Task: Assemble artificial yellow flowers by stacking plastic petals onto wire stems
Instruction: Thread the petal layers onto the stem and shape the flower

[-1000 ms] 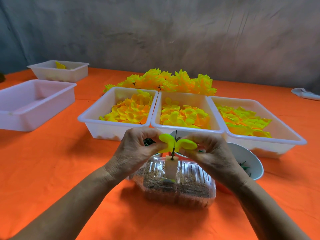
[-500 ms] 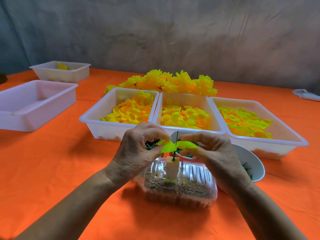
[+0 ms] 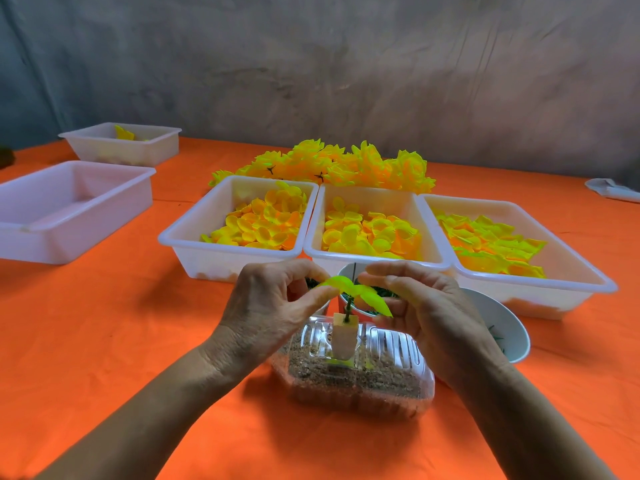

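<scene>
A thin wire stem (image 3: 349, 303) stands upright in a pale foam block (image 3: 344, 337) on a clear plastic box of sand (image 3: 356, 368). A yellow-green petal piece (image 3: 353, 292) sits threaded on the wire, its lobes spread left and right. My left hand (image 3: 273, 306) pinches its left lobe between thumb and fingers. My right hand (image 3: 419, 306) holds the right lobe, fingers curled over it. Three white trays (image 3: 239, 258) of loose yellow petals stand just behind, with a pile of finished yellow flowers (image 3: 332, 164) beyond them.
Two white bowls (image 3: 502, 327) with dark green bits sit behind and right of the sand box. Two more white trays (image 3: 69, 209) stand at the left on the orange tablecloth. A white object (image 3: 613, 190) lies at the far right edge.
The petal piece has slid lower down the wire stem, closer to the foam block, and both hands have come down with it.
</scene>
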